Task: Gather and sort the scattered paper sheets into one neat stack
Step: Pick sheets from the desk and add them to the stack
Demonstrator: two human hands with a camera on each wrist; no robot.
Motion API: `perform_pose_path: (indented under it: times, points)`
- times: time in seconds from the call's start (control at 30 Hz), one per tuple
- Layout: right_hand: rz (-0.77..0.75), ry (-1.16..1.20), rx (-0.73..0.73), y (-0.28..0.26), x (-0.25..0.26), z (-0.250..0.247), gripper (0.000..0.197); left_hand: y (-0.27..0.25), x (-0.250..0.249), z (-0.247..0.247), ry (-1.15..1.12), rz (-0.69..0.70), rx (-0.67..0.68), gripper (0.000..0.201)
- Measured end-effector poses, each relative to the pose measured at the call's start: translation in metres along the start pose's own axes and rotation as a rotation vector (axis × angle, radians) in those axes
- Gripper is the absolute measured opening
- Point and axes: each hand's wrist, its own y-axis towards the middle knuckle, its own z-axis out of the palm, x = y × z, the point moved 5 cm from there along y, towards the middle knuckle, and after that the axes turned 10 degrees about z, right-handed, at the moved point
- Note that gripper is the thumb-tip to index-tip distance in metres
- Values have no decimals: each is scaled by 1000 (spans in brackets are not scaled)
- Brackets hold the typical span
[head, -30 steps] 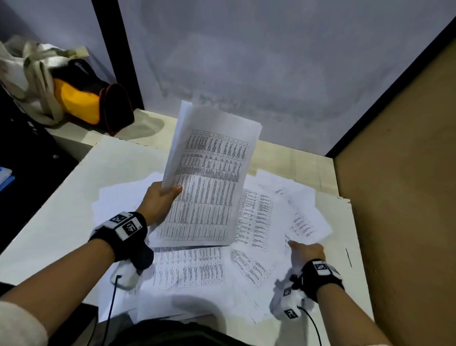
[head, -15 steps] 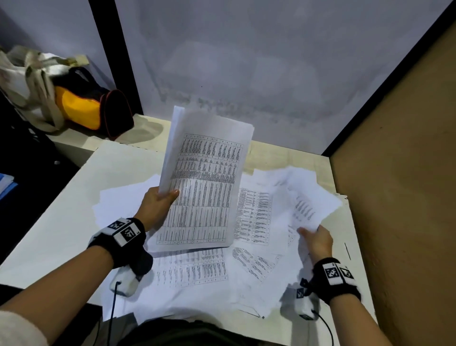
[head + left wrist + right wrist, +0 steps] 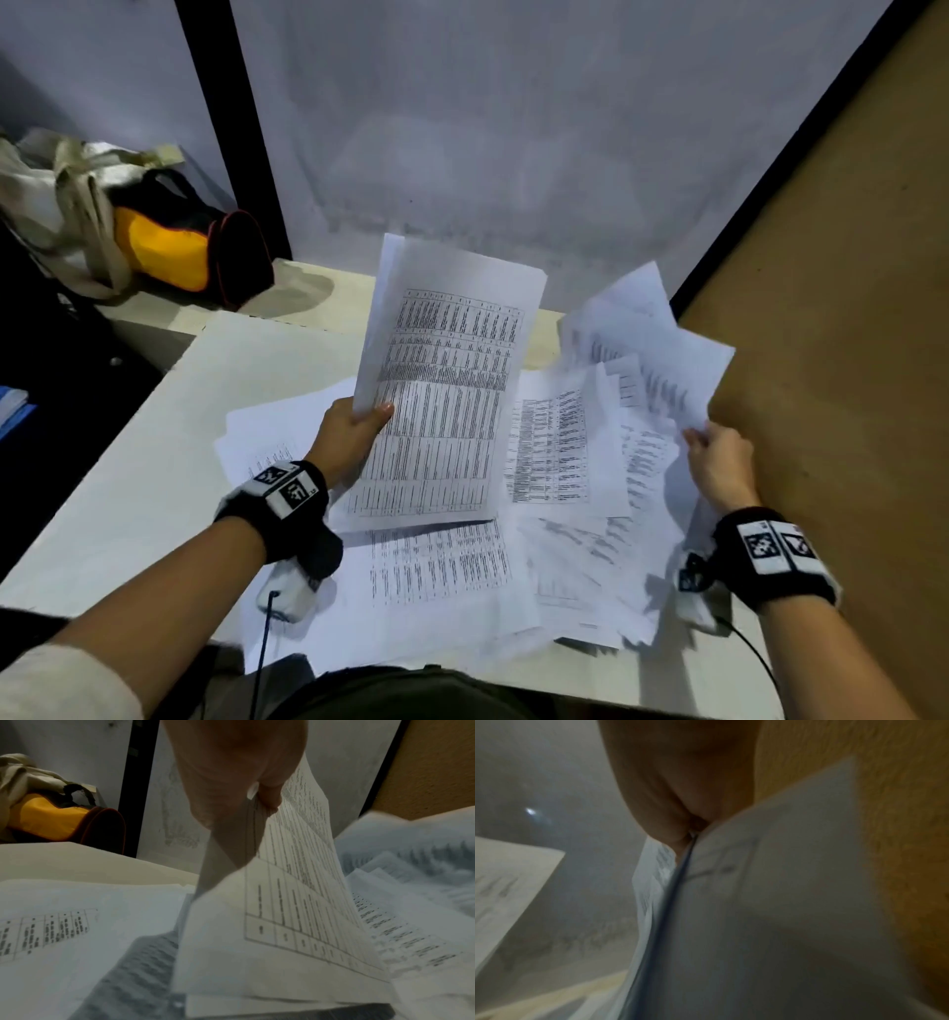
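Raised since before, right hand (image 3: 721, 465) pinches several sheets (image 3: 652, 354); count unclear.

Right hand (image 3: 680, 780) fingertips hidden behind blurred lifted sheets (image 3: 770, 902); table print (image 3: 441, 560) illegible.

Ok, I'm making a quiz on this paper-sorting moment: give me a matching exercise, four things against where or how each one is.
Things:
1. left hand
2. right hand
3. yellow and black bag
4. loose sheets

States:
A. lying spread on the white table
B. pinching a lifted, blurred bunch of sheets at its lower corner
C. on the far left, beside a pale cloth bag
D. gripping an upright sheaf of printed tables by its left edge

Pairs: 1-D, 2-B, 3-C, 4-A
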Motion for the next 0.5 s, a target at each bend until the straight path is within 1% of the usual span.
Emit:
perform_pose_path:
  times: [0.13,0.23,0.27,0.37,0.5]
  points:
    - [34,48,-60,3,2,-40,25,0,4,-2,-3,-5,7,26]
    - [66,78,-55,3,-5,-50,26,0,9,0,-50,-26,23,33]
    - [68,78,-49,3,-6,-52,26,0,7,0,-57,-25,22,30]
    - [97,59,-11,2,-16,-40,25,-1,3,3,-49,-4,43,25]
    - [124,-7,104,-8,-35,6,26,-3,-2,11,-58,13,53,27]
